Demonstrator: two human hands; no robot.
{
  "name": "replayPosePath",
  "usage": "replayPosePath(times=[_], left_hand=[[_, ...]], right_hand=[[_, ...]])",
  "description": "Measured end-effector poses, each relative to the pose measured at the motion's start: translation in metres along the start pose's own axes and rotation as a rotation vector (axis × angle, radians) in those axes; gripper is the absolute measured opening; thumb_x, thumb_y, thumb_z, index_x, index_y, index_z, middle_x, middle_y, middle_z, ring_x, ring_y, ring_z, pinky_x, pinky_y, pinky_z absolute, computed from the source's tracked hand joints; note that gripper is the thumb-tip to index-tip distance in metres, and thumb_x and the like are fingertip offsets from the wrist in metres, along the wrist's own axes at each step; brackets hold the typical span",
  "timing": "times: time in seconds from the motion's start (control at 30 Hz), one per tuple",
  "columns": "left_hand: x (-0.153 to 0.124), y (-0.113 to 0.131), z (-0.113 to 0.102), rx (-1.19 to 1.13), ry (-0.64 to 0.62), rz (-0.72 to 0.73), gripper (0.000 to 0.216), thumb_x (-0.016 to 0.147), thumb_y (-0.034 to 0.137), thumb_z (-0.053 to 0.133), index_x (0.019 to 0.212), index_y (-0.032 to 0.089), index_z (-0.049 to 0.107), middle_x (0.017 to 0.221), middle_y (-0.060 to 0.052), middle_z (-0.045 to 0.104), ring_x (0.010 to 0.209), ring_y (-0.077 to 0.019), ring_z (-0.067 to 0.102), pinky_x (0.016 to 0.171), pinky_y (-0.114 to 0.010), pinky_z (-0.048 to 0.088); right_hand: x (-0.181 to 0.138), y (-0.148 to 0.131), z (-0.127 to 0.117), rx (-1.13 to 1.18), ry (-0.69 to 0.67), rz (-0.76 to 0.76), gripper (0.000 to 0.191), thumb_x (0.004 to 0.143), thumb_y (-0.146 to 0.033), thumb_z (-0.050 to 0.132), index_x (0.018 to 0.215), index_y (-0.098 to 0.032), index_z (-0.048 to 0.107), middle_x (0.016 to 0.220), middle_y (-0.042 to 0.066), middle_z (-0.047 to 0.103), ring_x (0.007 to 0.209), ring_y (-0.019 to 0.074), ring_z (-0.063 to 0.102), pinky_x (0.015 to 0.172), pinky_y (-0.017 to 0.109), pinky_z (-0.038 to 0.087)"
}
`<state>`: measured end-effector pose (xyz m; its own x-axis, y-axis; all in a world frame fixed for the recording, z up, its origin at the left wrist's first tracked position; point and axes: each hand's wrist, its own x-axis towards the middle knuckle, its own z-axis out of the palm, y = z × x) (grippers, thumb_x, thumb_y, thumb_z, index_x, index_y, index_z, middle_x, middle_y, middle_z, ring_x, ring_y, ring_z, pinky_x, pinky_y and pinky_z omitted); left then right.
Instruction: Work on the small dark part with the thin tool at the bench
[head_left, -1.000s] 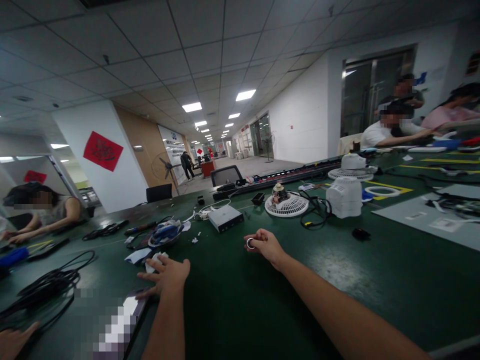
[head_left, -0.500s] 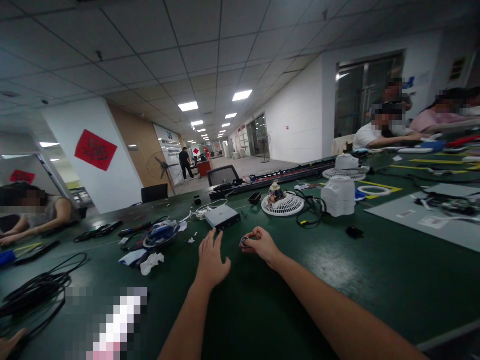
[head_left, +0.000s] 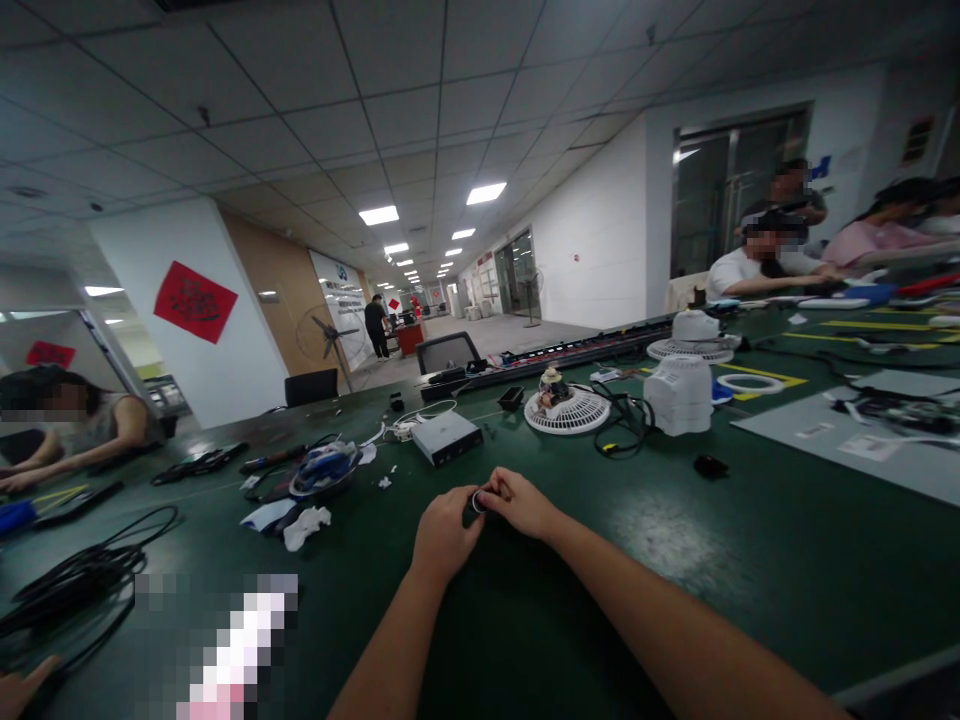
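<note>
A small round ring-like piece [head_left: 478, 501], pale at its rim and dark in the middle, is held just above the green table between my hands. My right hand [head_left: 519, 500] pinches it from the right with thumb and fingers. From the left, my left hand [head_left: 448, 530] closes its thumb and fingers on the same piece. The fingers cover part of it, so its exact kind is not visible. Beyond my hands lies a silver-grey box-shaped drive unit [head_left: 448, 437].
A white fan grille with an exposed motor [head_left: 566, 408] and a white plastic housing [head_left: 679, 395] stand ahead to the right. Blue and white scraps [head_left: 304, 525] and coiled black cables [head_left: 82, 575] lie left. A small black part [head_left: 710, 465] sits right. Other people sit at both sides.
My left hand, spread open and apart before, has come right and closed on the ring-like piece. My right hand still holds it, slightly farther left and lower.
</note>
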<state>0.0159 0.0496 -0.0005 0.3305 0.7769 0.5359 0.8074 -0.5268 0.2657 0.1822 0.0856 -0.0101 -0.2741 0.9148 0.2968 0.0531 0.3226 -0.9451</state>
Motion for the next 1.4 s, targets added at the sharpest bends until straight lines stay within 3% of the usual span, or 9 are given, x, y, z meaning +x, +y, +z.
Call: replayPosePath(times=[0.1, 0.23, 0.37, 0.43, 0.57, 0.8, 1.03, 1.23, 1.4], left_hand=[[0.0, 0.001, -0.005, 0.035, 0.012, -0.035, 0.03, 0.08, 0.021, 0.06, 0.109, 0.02, 0.062, 0.106, -0.005, 0.068, 0.097, -0.0202, 0.062, 0.088, -0.034, 0.048], [0.0, 0.001, -0.009, 0.076, 0.065, -0.061, 0.027, 0.08, 0.021, 0.06, 0.107, 0.021, 0.063, 0.101, -0.004, 0.068, 0.092, -0.0194, 0.062, 0.083, -0.033, 0.046], [-0.001, -0.002, -0.01, 0.073, 0.1, -0.098, 0.028, 0.081, 0.023, 0.059, 0.109, 0.024, 0.063, 0.102, -0.003, 0.067, 0.091, -0.0182, 0.062, 0.081, -0.03, 0.046], [-0.001, -0.003, -0.01, 0.071, 0.1, -0.082, 0.03, 0.081, 0.022, 0.059, 0.111, 0.024, 0.063, 0.102, -0.003, 0.066, 0.092, -0.0178, 0.061, 0.082, -0.03, 0.046], [-0.001, -0.003, -0.009, 0.087, 0.068, -0.042, 0.032, 0.08, 0.022, 0.06, 0.112, 0.023, 0.063, 0.101, -0.004, 0.065, 0.091, -0.0182, 0.06, 0.083, -0.031, 0.046], [-0.002, 0.0, -0.01, 0.093, 0.054, -0.036, 0.035, 0.08, 0.023, 0.061, 0.115, 0.025, 0.062, 0.101, -0.003, 0.064, 0.089, -0.0177, 0.059, 0.08, -0.03, 0.045], [-0.002, -0.004, -0.007, 0.099, 0.081, -0.082, 0.034, 0.081, 0.026, 0.061, 0.115, 0.026, 0.061, 0.101, -0.001, 0.063, 0.086, -0.0161, 0.06, 0.078, -0.027, 0.046], [-0.003, -0.002, -0.007, 0.086, 0.037, -0.106, 0.033, 0.08, 0.026, 0.062, 0.113, 0.027, 0.062, 0.101, -0.001, 0.063, 0.088, -0.0151, 0.061, 0.077, -0.024, 0.046], [-0.002, 0.002, -0.01, 0.086, 0.002, -0.122, 0.033, 0.082, 0.029, 0.06, 0.114, 0.028, 0.061, 0.102, -0.001, 0.062, 0.087, -0.0145, 0.061, 0.074, -0.023, 0.046]], right_hand=[[-0.003, -0.003, -0.001, -0.167, -0.008, -0.06, 0.033, 0.077, -0.048, 0.066, 0.072, -0.02, 0.047, 0.06, -0.006, 0.05, 0.056, 0.0105, 0.046, 0.057, 0.025, 0.038], [-0.003, -0.011, -0.002, -0.052, 0.078, -0.156, 0.044, 0.088, -0.061, 0.043, 0.084, -0.019, 0.058, 0.073, 0.0, 0.059, 0.063, 0.0128, 0.052, 0.057, 0.025, 0.04], [0.0, -0.02, -0.001, 0.082, 0.15, -0.123, 0.067, 0.087, -0.069, 0.032, 0.058, -0.016, 0.062, 0.054, 0.003, 0.056, 0.052, 0.0128, 0.049, 0.051, 0.026, 0.038], [0.0, -0.021, 0.0, 0.124, 0.128, -0.095, 0.068, 0.085, -0.069, 0.037, 0.052, -0.016, 0.062, 0.049, 0.003, 0.055, 0.049, 0.0123, 0.049, 0.05, 0.025, 0.038], [0.0, -0.019, 0.003, 0.139, 0.098, -0.057, 0.056, 0.08, -0.065, 0.051, 0.06, -0.015, 0.068, 0.054, 0.004, 0.06, 0.053, 0.0137, 0.054, 0.049, 0.024, 0.038], [0.0, -0.017, 0.001, 0.142, 0.111, -0.039, 0.055, 0.081, -0.061, 0.05, 0.053, -0.016, 0.063, 0.047, 0.003, 0.057, 0.047, 0.0128, 0.054, 0.05, 0.025, 0.042], [0.002, -0.013, 0.005, 0.263, 0.158, 0.022, 0.047, 0.074, -0.059, 0.058, 0.061, -0.015, 0.066, 0.054, 0.003, 0.062, 0.051, 0.0146, 0.058, 0.053, 0.027, 0.045], [0.002, -0.01, 0.005, 0.164, 0.166, 0.028, 0.047, 0.077, -0.056, 0.056, 0.054, -0.015, 0.063, 0.047, 0.002, 0.059, 0.046, 0.0134, 0.055, 0.049, 0.026, 0.042], [0.004, -0.008, 0.005, 0.272, 0.187, 0.051, 0.045, 0.075, -0.056, 0.058, 0.058, -0.015, 0.064, 0.051, 0.002, 0.062, 0.048, 0.014, 0.057, 0.052, 0.027, 0.045]])
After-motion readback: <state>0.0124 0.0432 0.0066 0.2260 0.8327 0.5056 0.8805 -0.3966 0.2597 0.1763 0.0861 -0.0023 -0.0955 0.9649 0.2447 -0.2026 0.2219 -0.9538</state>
